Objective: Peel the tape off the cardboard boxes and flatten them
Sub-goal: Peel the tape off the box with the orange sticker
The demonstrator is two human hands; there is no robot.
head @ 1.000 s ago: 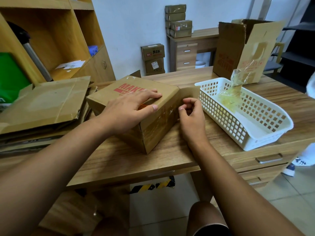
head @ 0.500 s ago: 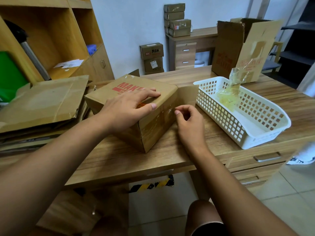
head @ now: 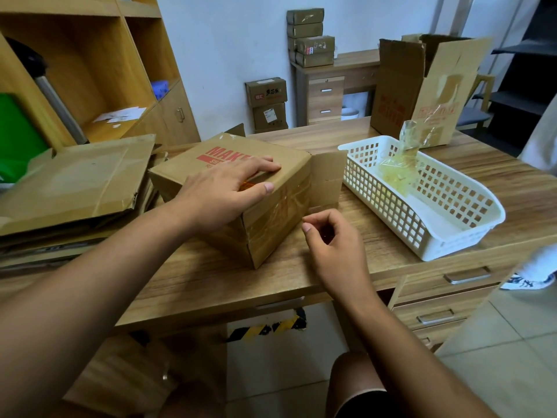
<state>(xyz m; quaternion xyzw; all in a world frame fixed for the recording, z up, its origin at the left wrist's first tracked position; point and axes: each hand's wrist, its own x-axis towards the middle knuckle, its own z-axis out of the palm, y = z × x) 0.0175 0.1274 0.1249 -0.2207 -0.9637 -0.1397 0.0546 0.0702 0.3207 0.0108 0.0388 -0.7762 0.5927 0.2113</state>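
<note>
While pinning the box (head: 177,170) to the desk (head: 301,273) under a flat, straight-fingered left hand (head: 223,194), holding the right hand (head: 334,245) curled just off its taped near side; cannot tell whether pinching anything. White basket (head: 391,218) of crumpled tape (head: 398,170) alongside, flattened cardboard (head: 75,179) stacked left, shelves (head: 90,55) and wall (head: 235,40) behind.

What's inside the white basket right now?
A wad of peeled clear tape lies at the far end of the basket, one strip sticking up above the rim. The near wall and the wad hide part of the floor.
</note>
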